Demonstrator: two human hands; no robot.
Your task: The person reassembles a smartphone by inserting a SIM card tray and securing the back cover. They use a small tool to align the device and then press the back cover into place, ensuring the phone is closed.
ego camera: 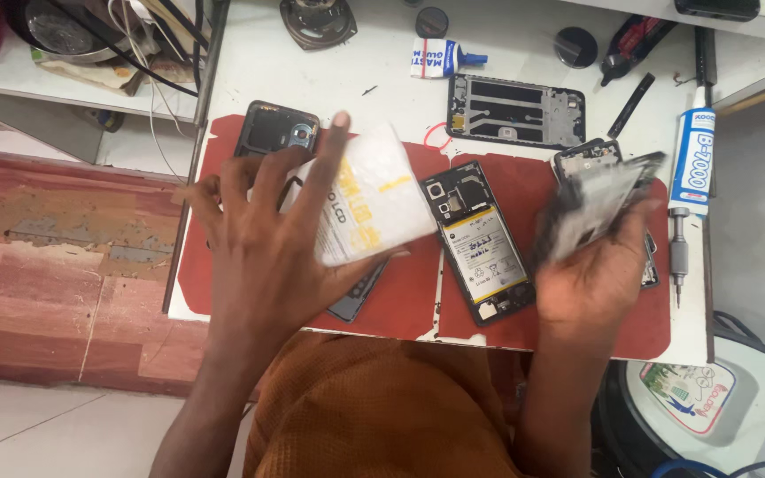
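My left hand (267, 239) grips a white plastic packet with yellow print (374, 199) and holds it above the red mat (409, 292). My right hand (591, 283) holds a dark phone frame (599, 204), blurred by motion, over the mat's right side. Between my hands an opened phone with a yellow-labelled battery (480, 243) lies flat on the mat. A dark phone back (276, 128) lies just beyond my left fingers. Another grey phone part (356, 296) peeks out under the packet.
A black phone mid-frame (515, 111) lies at the back of the white table. A glue tube (692, 159) and a screwdriver (676, 257) lie at the right edge. A small white-and-blue tube (440, 57), round caps and a speaker (318, 22) sit further back. Cables fill the left shelf.
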